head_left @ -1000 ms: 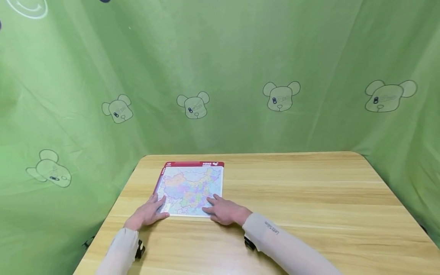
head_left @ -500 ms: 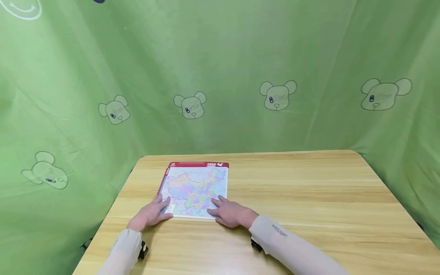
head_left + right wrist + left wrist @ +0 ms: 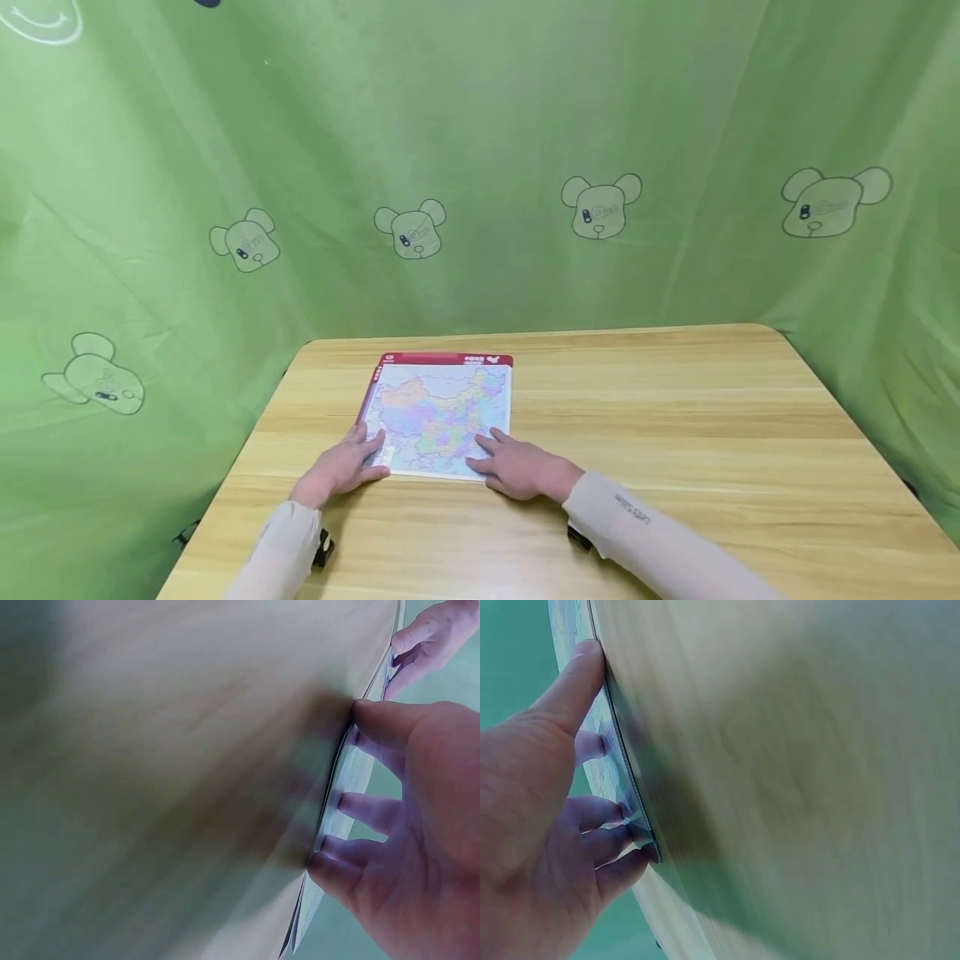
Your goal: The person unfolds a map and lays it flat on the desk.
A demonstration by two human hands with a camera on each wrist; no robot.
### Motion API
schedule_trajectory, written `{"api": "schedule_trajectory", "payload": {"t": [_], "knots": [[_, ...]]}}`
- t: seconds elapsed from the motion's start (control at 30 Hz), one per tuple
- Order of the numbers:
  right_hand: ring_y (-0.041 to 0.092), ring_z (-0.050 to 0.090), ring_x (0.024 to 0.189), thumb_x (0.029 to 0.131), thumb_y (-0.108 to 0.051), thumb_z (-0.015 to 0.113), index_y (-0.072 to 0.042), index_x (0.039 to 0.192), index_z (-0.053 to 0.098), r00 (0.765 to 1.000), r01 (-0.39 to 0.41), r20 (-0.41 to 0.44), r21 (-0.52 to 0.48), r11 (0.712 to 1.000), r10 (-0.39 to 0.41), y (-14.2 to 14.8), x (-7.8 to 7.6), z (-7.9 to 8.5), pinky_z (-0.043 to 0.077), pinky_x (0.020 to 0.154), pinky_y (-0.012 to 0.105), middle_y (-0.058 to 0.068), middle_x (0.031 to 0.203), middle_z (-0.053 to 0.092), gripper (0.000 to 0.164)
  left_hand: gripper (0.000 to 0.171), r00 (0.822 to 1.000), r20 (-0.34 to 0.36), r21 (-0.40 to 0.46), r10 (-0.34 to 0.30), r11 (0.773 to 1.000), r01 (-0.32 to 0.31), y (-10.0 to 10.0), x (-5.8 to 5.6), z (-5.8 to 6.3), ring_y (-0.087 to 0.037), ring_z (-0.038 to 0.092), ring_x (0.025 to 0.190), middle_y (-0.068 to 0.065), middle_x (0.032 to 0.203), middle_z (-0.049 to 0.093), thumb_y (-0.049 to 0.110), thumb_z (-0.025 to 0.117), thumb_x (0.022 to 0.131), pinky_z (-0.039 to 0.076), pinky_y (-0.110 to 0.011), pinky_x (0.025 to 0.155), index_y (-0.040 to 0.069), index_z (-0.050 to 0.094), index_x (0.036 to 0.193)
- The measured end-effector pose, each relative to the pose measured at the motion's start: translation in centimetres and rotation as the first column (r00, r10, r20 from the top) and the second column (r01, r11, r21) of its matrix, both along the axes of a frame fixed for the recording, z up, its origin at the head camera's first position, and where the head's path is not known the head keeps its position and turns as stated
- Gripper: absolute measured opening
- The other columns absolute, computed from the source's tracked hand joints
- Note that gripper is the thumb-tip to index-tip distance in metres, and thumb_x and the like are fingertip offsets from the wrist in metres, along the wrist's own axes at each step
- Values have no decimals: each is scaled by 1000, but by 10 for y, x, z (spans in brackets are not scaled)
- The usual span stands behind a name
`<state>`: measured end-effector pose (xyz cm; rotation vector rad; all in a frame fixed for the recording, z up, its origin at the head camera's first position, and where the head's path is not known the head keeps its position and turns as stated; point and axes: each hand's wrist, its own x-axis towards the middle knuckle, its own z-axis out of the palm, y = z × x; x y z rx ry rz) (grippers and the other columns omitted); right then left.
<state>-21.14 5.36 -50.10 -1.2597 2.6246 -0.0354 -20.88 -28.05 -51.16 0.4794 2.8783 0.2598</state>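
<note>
A thin map board [image 3: 438, 408] with a red top border and a map of China in pastel colours lies flat on the table. On its lower left corner rests my left hand [image 3: 343, 468], fingers spread over the surface and thumb at the near edge. My right hand [image 3: 528, 468] touches the lower right part, fingers apart and fairly straight. In the left wrist view, the left fingertips [image 3: 634, 832] press along the board's edge. The right wrist view has the right hand [image 3: 420, 825] on the board, whose edge shows two thin layers at one corner.
The light wood table [image 3: 675, 417] has rounded far corners. A green curtain [image 3: 510, 125] with bear-head drawings hangs behind it and along both sides. Dark wrist devices sit under both pale sleeves [image 3: 652, 525].
The map board has slid to the right across the table, with both hands moving along on it. Their finger placement looks the same. The head view has shifted slightly.
</note>
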Motion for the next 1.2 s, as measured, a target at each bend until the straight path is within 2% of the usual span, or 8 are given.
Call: {"api": "schedule_trajectory", "payload": {"t": [0.43, 0.83, 1.2], "knots": [[41, 25, 136, 100, -32, 45, -23, 143, 44, 1000, -10, -6, -14, 1000, 10, 26, 5, -4, 31, 108, 46, 15, 151, 29, 44, 66, 998, -15, 0, -64, 998, 64, 20, 2, 2, -44, 23, 136, -32, 147, 24, 46, 58, 90, 31, -58, 104, 10, 42, 143], [42, 25, 136, 100, -28, 46, -20, 142, 46, 1000, 4, 23, -51, 999, -3, 48, 8, 2, 33, 106, 49, 17, 150, 30, 43, 63, 994, -42, -10, -97, 995, 97, 38, 1, 3, -43, 26, 135, -31, 146, 27, 45, 58, 90, 37, -58, 99, 12, 45, 142], [43, 24, 136, 101, -28, 45, -19, 143, 44, 1000, -23, 17, -81, 996, 24, 74, 5, -5, 34, 105, 51, 18, 151, 29, 43, 60, 985, -70, -11, -158, 987, 158, 55, 3, 4, -44, 29, 133, -32, 144, 30, 42, 60, 90, 38, -58, 98, 11, 47, 140]]}}
